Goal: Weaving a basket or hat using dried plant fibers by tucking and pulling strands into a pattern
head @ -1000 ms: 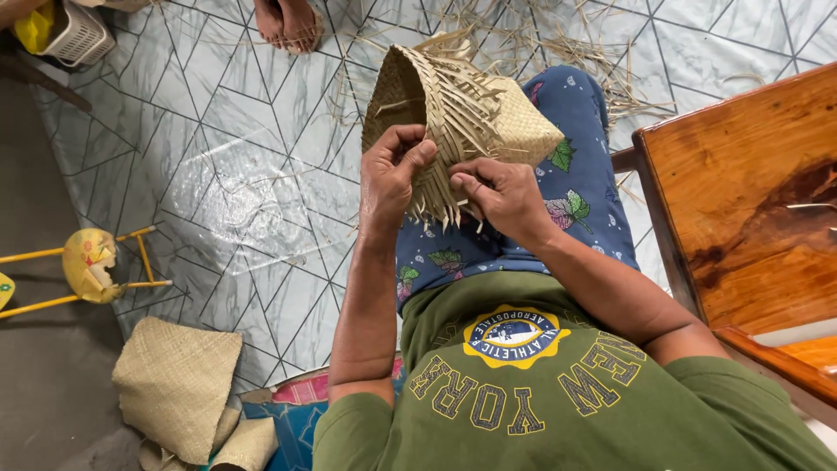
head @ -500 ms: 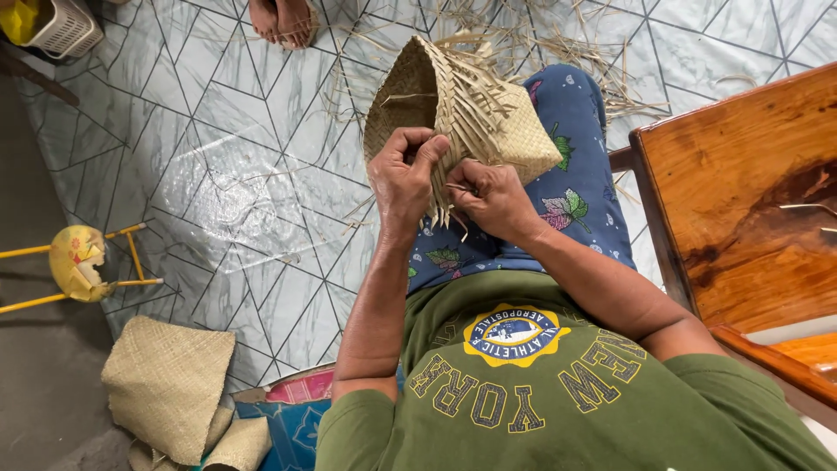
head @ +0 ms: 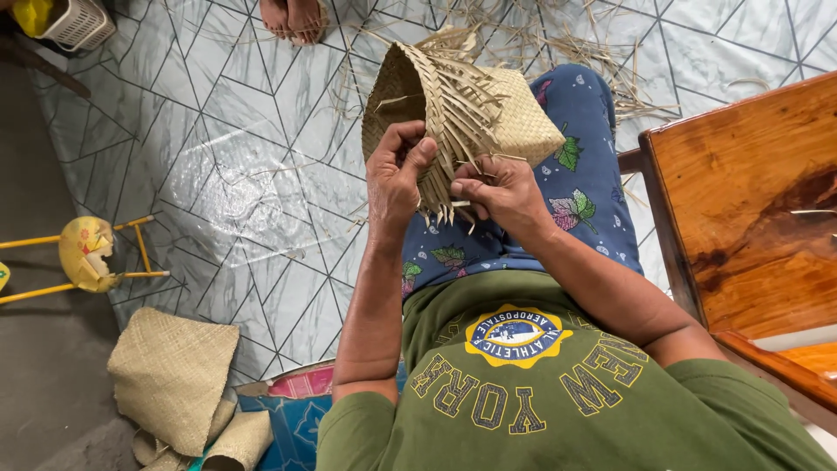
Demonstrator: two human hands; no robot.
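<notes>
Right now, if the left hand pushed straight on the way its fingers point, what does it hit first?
The left hand points up and away from the body, fingers curled at the mouth of the woven basket. It would meet the basket's wall and loose straw strips almost at once; depth is hard to judge, but they look in contact.

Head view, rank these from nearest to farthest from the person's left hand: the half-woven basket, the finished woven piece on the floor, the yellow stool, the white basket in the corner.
From the left hand:
1. Half-woven basket, held in it, on the lap.
2. Finished woven piece, floor, lower left.
3. Yellow stool, far left; close to the woven piece, hard to rank between them.
4. White basket, top left corner.
</notes>
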